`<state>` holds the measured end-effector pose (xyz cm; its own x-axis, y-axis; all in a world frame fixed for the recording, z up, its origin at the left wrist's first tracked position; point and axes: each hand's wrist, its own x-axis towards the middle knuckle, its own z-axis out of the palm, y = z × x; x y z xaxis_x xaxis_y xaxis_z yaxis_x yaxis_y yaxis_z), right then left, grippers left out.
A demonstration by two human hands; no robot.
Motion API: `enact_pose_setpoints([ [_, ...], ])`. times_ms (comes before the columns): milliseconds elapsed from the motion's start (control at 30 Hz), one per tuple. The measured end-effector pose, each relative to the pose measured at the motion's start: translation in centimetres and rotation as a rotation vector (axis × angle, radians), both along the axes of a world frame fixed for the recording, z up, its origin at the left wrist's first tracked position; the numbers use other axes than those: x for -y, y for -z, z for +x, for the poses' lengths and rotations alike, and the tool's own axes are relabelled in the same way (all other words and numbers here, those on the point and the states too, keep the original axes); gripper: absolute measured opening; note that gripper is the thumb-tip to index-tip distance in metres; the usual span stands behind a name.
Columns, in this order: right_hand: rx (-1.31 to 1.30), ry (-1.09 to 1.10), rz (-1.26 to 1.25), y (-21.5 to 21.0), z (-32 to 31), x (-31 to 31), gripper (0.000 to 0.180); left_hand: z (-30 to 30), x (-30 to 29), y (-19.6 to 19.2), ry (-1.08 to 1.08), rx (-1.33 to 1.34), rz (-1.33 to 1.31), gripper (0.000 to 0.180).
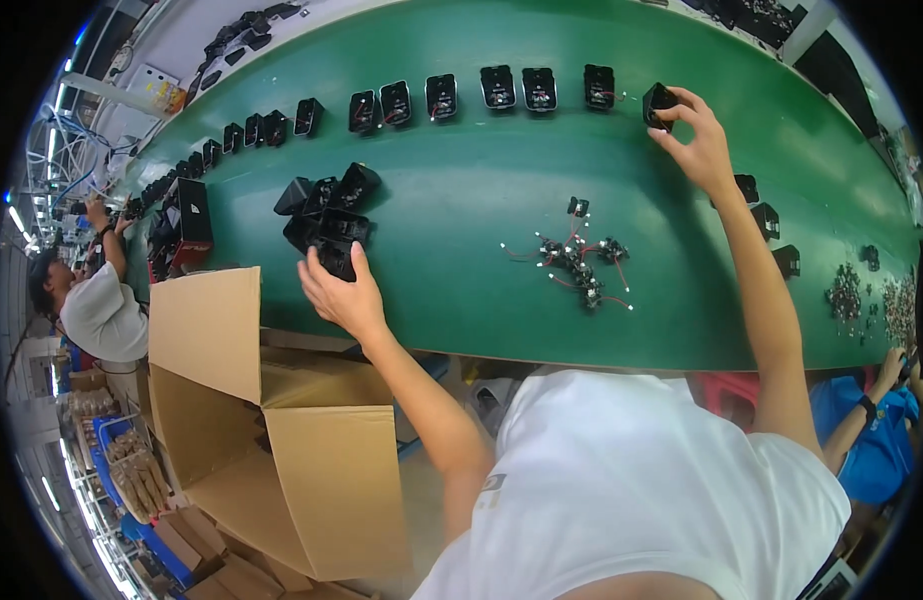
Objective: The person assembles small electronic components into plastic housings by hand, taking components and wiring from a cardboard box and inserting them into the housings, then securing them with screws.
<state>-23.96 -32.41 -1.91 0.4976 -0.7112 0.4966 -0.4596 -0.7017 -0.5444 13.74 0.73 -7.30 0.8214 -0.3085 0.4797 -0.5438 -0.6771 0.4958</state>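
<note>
My right hand (696, 145) is stretched out to the far right of the green table, its thumb and fingers pinching a small black plastic housing (658, 104) at the end of a row. Nearer to me on the left, my left hand (343, 295) grips another black housing (335, 256) between thumb and fingers. It touches a loose heap of similar black housings (326, 195). Between the hands lies a tangle of small black parts with red wires and white connectors (584, 265).
Black housings (441, 96) line the table's far side, some with red wires. More stand beside my right arm (766, 220). An open cardboard box (331, 480) is at the near edge, left. Co-workers (96, 300) sit at both ends; small parts (843, 290) are heaped right.
</note>
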Motion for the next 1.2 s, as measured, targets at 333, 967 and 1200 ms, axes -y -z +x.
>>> enact_pose_setpoints([
  [333,-0.364,0.189,-0.321,-0.3,0.9,-1.1,0.037,-5.6,-0.1,-1.3,0.176,-0.130,-0.173,0.056],
  [967,-0.450,-0.525,0.026,-2.1,5.5,-8.9,0.013,-13.4,3.3,-4.2,0.978,-1.063,-0.686,0.054],
  [1200,-0.379,-0.450,0.161,-2.1,5.6,-8.8,0.011,-13.2,3.4,-4.7,1.086,-1.079,-0.709,0.057],
])
